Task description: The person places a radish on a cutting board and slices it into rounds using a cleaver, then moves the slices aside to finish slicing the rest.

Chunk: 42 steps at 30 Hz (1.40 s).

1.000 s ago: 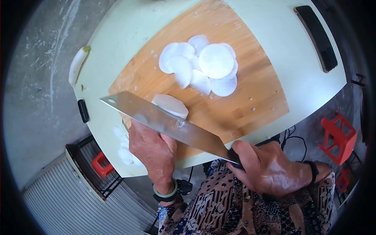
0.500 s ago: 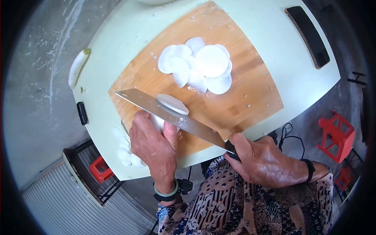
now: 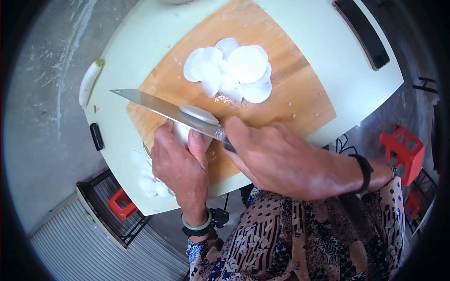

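left hand (image 3: 180, 164) is seen clamped around one white root stub (image 3: 183, 133), fingers curled tight on it, at the near left part of one wooden cutting board (image 3: 300, 98). right hand (image 3: 281, 159) is closed over the handle of one knife (image 3: 154, 105); the handle itself is hidden under the fingers. the blade is laid across the top of the stub and points toward the left edge of the counter (image 3: 140, 42). one cut slice (image 3: 199, 114) is seen lying against the far face of the blade.

one pile of round slices (image 3: 232, 68) is spread on the far half of the board; about seven are counted, though the overlap keeps the number uncertain. one strip of peel (image 3: 88, 83) hangs at the left edge of the counter, and one small black clip (image 3: 97, 136) sits on that edge nearer the person. a few more white pieces (image 3: 150, 180) are found at the near edge, partly hidden by the left wrist. one long black bar (image 3: 361, 33) lies near the far right corner. one red stool (image 3: 403, 154) stands on the floor past the right edge.
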Motion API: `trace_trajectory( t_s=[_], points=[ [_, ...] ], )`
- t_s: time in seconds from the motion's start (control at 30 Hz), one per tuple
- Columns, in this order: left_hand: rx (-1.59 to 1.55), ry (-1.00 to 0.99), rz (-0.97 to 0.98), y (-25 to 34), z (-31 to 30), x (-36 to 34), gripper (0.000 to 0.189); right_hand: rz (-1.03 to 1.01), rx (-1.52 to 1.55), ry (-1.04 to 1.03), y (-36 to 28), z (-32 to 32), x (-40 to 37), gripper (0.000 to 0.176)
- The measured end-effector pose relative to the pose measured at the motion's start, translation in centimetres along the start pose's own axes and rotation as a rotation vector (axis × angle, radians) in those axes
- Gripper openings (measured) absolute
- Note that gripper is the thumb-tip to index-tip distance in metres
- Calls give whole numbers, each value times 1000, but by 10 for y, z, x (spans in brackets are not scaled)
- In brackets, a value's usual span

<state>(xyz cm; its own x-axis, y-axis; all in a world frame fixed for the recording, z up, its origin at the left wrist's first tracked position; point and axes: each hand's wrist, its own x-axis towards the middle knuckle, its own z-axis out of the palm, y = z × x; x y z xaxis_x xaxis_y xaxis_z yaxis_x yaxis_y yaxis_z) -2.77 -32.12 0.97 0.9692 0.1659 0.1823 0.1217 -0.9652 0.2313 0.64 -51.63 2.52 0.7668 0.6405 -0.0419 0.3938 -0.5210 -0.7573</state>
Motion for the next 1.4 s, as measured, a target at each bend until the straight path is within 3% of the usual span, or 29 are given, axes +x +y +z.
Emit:
trace_trajectory(
  t_s=[0.07, 0.1, 0.23, 0.3, 0.47, 0.57, 0.63, 0.67, 0.73, 0.77, 1.0, 1.1, 1.23, 1.4],
  points=[
    [7, 12, 16, 1, 2, 1, 43, -78, 4, -33, 3, -6, 11, 26],
    [12, 38, 22, 2, 5, 0, 44, -113, 57, 23, 4, -4, 20, 14],
    [27, 44, 26, 5, 4, 2, 43, -180, -48, 101, 7, 1, 12, 17],
    [15, 25, 10, 2, 4, 2, 42, -32, 70, -83, 9, -4, -13, 26],
    [16, 68, 69, -4, 7, 4, 43, 241, -4, -171, -10, -14, -38, 24],
    [70, 59, 54, -3, 7, 4, 44, 52, -78, -139, 4, -7, -24, 24],
    [71, 101, 101, -2, 9, 3, 45, -476, 4, 225, 26, 7, 1, 21],
    [65, 134, 139, 0, 10, 0, 46, -476, 6, 233, 27, 4, 8, 21],
    [74, 146, 127, 3, 9, -1, 48, -73, 81, -80, 16, -7, 28, 25],
    [66, 120, 91, 3, 6, 0, 47, -22, 49, -44, 17, -6, 25, 25],
    [21, 80, 43, 0, 12, 0, 41, -16, -8, 135, 26, 11, -23, 27],
    [17, 72, 46, 0, 9, 2, 35, 135, 93, 30, 6, -3, -48, 28],
    [62, 27, 46, -4, 9, -2, 36, -37, 55, 94, 0, 0, -76, 31],
    [39, 84, 96, -6, 11, -3, 31, -27, 72, 31, -5, -9, -89, 35]
  ],
)
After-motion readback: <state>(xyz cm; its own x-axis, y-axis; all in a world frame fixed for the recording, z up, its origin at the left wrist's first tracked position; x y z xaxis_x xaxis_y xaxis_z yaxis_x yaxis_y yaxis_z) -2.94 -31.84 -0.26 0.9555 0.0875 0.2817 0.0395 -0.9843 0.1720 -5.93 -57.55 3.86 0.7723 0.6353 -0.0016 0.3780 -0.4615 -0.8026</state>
